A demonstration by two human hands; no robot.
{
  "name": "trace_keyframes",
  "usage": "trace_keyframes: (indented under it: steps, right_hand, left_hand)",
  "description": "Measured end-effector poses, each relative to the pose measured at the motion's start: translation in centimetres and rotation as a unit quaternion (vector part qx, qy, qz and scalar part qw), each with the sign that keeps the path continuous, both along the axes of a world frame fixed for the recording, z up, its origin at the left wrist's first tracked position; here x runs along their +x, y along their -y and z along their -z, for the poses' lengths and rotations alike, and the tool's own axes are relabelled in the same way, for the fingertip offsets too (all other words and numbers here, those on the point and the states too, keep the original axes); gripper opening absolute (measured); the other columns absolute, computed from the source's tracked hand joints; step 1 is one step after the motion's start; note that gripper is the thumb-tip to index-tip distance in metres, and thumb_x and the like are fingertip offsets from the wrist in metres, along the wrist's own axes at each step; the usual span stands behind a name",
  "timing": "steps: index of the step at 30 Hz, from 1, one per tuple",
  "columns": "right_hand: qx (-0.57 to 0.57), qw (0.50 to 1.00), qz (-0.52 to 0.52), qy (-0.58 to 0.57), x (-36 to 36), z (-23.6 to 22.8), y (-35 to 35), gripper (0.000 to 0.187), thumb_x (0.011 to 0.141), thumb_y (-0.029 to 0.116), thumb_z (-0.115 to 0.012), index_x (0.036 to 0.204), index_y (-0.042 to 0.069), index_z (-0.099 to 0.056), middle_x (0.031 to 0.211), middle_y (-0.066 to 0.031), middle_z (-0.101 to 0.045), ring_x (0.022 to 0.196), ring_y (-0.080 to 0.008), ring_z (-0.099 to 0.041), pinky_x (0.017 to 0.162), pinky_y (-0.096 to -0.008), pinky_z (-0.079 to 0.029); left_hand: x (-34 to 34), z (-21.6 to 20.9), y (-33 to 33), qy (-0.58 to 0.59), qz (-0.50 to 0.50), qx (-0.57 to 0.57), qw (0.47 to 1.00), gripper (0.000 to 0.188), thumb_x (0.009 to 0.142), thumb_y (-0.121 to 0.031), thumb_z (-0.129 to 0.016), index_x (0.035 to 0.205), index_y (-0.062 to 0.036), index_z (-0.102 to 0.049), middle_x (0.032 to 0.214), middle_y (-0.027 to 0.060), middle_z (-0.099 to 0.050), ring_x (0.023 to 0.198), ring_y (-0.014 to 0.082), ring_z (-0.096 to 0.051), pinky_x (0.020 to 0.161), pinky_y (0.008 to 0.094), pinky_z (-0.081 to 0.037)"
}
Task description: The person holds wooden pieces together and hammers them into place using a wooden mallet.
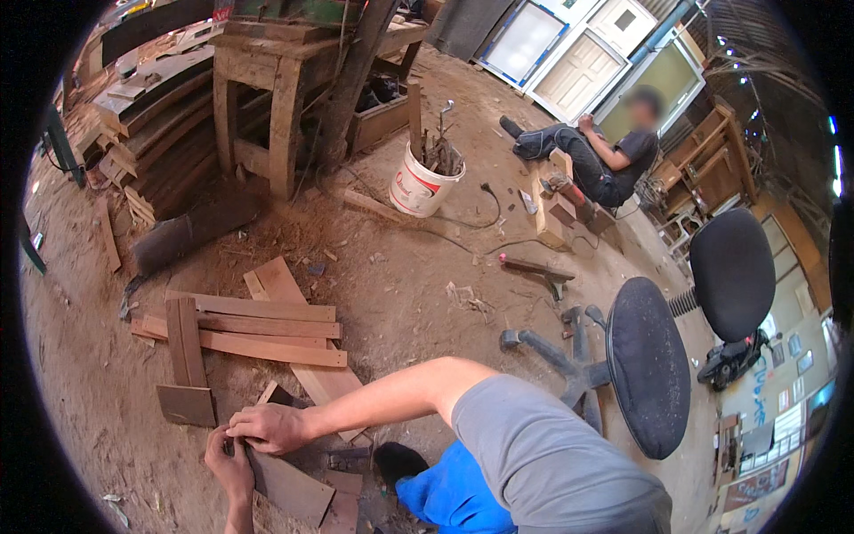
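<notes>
Brown wood dominates the work area: a flat board (292, 488) lies low in front of the person, slanting away from the hands at its upper-left end. The right hand (271, 428) and left hand (229, 465) are together there, fingers curled and meeting at the board's end; whether they grip its edge or pinch something small cannot be told. A darker short panel (187, 406) lies just beyond them, near crossed wooden slats (267, 342) on the earth floor (418, 294).

The step in hand appears to be positioning or working the board's end by fingertip. The next move would seem to call for a steady hold on the board, with the fingers kept in line with its edge.

The right hand's fingertips are hidden, the left forearm is cut off by the lower edge, and pieces beside the dark foot (398, 465) are hard to separate.
</notes>
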State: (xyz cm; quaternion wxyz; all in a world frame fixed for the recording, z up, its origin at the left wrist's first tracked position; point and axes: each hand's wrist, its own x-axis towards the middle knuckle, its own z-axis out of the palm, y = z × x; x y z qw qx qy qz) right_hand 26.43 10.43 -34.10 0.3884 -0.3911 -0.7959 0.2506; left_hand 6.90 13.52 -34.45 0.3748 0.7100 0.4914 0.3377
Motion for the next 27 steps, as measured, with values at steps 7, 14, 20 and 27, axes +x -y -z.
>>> trace_keyframes:
  steps: [7, 14, 20, 27]
  right_hand:
    - [-0.009, 0.999, 0.014, -0.029, -0.3, 0.3, 0.5, 0.046, 0.080, 0.001, -0.067, 0.125, 0.000, -0.059, 0.119, -0.0178, -0.059, 0.107, -0.0380, -0.063, 0.089, -0.0448, -0.054]
    - [-0.020, 1.000, 0.001, -0.002, 0.0, 0.1, 0.1, 0.047, 0.079, 0.000, -0.067, 0.125, 0.000, -0.057, 0.120, -0.0179, -0.058, 0.109, -0.0379, -0.062, 0.090, -0.0443, -0.054]
    - [-0.035, 0.999, -0.014, 0.028, 0.4, 0.4, 0.1, 0.053, 0.078, -0.002, -0.066, 0.129, 0.002, -0.053, 0.115, -0.0178, -0.057, 0.109, -0.0379, -0.061, 0.091, -0.0460, -0.053]
    - [-0.042, 0.998, -0.040, 0.037, 1.3, 1.1, -0.1, 0.061, 0.080, -0.006, -0.062, 0.138, 0.008, -0.051, 0.113, -0.0161, -0.059, 0.107, -0.0381, -0.059, 0.093, -0.0451, -0.051]
  left_hand:
    - [0.1, -0.1, 0.1, -0.019, 0.023, -0.011, 0.999, 0.008, 0.088, 0.004, -0.067, 0.096, 0.0057, -0.065, 0.099, 0.0169, -0.069, 0.091, 0.0307, -0.067, 0.083, 0.0389, -0.052]
    - [0.2, -0.1, -0.1, -0.011, 0.031, -0.002, 0.999, 0.008, 0.089, 0.004, -0.067, 0.096, 0.0058, -0.065, 0.099, 0.0175, -0.069, 0.090, 0.0310, -0.067, 0.082, 0.0394, -0.052]
    - [0.1, -0.6, -0.1, -0.033, 0.042, -0.024, 0.998, 0.011, 0.089, 0.003, -0.067, 0.099, 0.0047, -0.064, 0.097, 0.0177, -0.069, 0.088, 0.0297, -0.067, 0.081, 0.0380, -0.052]
    - [0.1, -0.9, 0.0, -0.045, 0.036, 0.003, 0.998, 0.007, 0.094, 0.000, -0.065, 0.099, 0.0040, -0.063, 0.089, 0.0189, -0.069, 0.083, 0.0292, -0.067, 0.079, 0.0387, -0.051]
